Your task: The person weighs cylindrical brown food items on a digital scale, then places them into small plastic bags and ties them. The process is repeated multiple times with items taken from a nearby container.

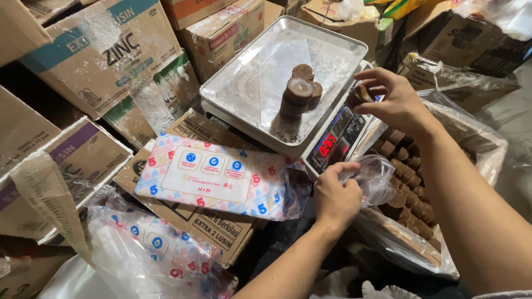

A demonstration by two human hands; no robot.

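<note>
Brown sugar disc sits pinched in the fingertips of the right hand, held just past the right edge of the steel weighing tray, above the scale's red display. A short stack of the same brown discs stands on the tray, near its middle, with bare metal all around it. The left hand is closed on the mouth of a clear plastic bag, right at the scale's front corner. To the right, an open sack of discs crowds the scale's side. A flat pack of printed bags lies on cardboard boxes to the left, hemming the scale in closely.
</note>
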